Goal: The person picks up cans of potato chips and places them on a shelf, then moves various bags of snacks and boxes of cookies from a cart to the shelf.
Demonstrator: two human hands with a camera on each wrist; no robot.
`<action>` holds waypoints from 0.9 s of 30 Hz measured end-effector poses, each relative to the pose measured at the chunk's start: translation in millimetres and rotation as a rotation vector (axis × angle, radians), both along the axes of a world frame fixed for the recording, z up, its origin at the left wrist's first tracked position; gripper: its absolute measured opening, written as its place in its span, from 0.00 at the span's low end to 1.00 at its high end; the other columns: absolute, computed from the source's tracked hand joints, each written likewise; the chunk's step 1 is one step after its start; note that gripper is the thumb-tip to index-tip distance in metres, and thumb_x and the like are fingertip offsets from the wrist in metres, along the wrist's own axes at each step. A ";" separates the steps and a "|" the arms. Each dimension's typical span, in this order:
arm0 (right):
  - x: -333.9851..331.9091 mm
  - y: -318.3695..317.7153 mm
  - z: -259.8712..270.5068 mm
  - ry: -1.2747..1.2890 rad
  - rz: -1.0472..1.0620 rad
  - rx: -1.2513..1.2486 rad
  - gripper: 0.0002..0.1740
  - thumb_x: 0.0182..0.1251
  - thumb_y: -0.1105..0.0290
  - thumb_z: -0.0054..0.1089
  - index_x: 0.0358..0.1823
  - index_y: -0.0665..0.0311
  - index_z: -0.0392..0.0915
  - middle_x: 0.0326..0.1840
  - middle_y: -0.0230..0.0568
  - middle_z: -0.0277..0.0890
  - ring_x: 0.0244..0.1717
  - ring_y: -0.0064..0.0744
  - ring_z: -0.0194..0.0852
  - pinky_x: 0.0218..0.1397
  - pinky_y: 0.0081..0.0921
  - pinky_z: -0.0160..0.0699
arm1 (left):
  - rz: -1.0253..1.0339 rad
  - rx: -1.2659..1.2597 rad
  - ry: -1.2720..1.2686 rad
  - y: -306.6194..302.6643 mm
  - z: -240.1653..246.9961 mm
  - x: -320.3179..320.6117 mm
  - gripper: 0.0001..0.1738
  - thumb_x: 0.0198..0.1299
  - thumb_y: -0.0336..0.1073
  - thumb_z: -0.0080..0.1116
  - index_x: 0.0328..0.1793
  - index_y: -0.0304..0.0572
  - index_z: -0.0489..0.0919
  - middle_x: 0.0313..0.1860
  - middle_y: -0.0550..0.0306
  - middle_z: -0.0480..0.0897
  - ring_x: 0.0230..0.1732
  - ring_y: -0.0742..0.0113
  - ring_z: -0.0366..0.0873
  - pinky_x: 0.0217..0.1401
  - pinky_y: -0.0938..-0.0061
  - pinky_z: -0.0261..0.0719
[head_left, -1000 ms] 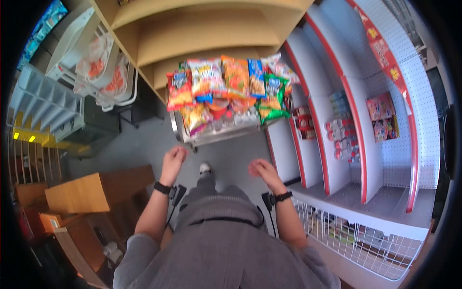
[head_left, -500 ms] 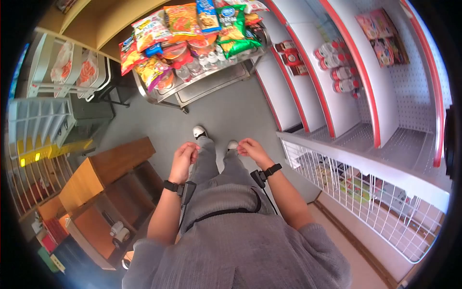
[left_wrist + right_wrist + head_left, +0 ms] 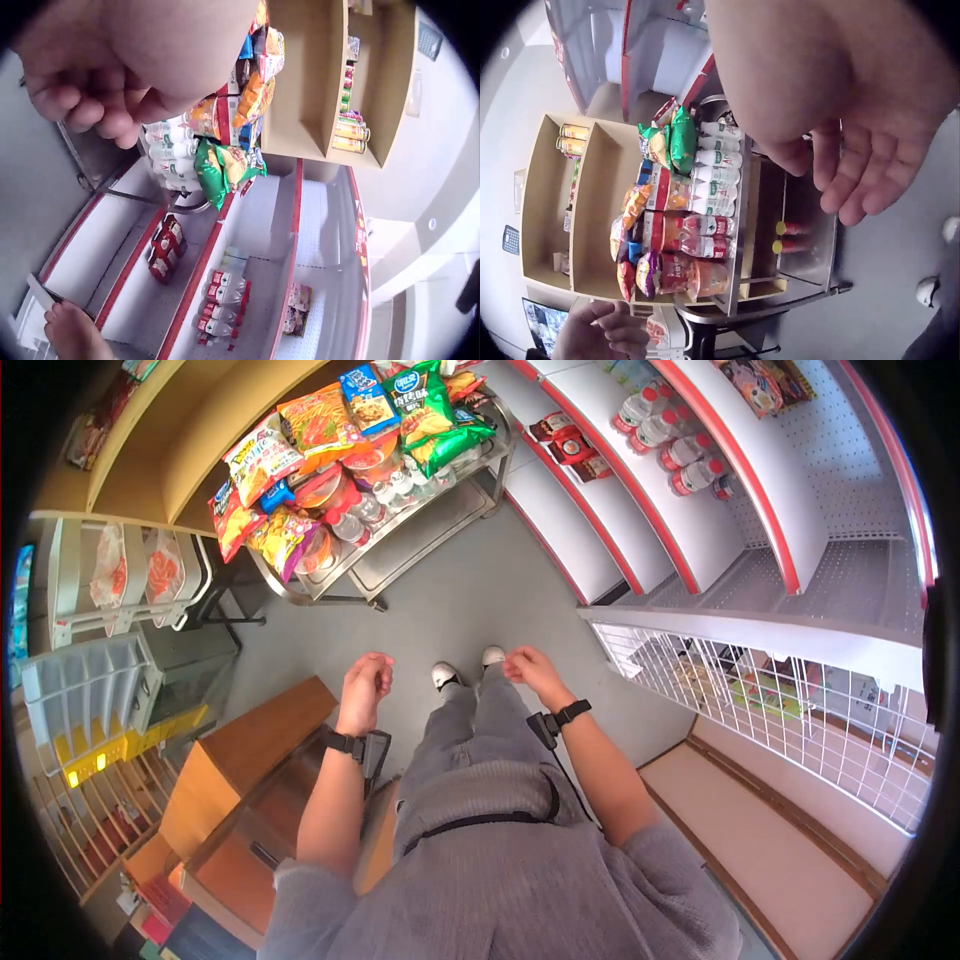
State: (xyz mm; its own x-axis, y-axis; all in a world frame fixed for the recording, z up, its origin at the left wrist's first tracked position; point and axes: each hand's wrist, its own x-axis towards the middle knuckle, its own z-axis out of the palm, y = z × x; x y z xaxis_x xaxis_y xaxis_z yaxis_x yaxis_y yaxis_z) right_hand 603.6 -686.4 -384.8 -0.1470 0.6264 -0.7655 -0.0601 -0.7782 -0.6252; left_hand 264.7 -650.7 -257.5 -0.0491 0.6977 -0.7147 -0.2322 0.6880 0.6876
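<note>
My left hand (image 3: 368, 685) hangs in front of the body over the grey floor, fingers loosely curled and holding nothing. Level with it on the other side is my right hand (image 3: 535, 672), also with nothing in it and its fingers relaxed. Ahead, apart from both hands, stands a metal cart (image 3: 420, 545). Its top carries a green chip bag (image 3: 430, 420), an orange snack bag (image 3: 318, 425), a white noodle bag (image 3: 262, 460) and several clear bottles (image 3: 716, 187). In the right wrist view, two yellow-capped things (image 3: 789, 246) lie on the cart's lower level.
Red-edged shelves (image 3: 660, 550) to the right hold red-labelled bottles (image 3: 690, 452) and dark red packs (image 3: 570, 448). A white wire basket (image 3: 780, 700) runs below them. At left are a wooden cabinet (image 3: 250, 735), stacked bins (image 3: 90, 685) and a wooden shelf unit (image 3: 130, 460).
The view has swung so the cart sits further up and left, and more floor shows between it and the body. Both hands stay in front of the body, holding nothing throughout. The feet have shifted.
</note>
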 end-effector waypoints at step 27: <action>-136.0 250.5 -407.4 -0.526 0.644 0.560 0.27 0.68 0.62 0.70 0.62 0.69 0.75 0.61 0.56 0.78 0.64 0.49 0.78 0.66 0.41 0.77 | 0.389 0.208 -0.100 89.2 -391.1 30.3 0.11 0.74 0.33 0.51 0.49 0.39 0.83 0.31 0.66 0.78 0.33 0.77 0.72 0.38 0.77 0.72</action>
State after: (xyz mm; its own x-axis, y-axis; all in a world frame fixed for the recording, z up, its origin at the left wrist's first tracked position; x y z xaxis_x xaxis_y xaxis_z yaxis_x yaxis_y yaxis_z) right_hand 467.6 -435.8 -792.2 -0.3124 0.8367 -0.4497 0.6585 -0.1505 -0.7374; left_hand 295.0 -561.5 -648.6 -0.2742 0.7703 -0.5757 -0.5183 0.3859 0.7632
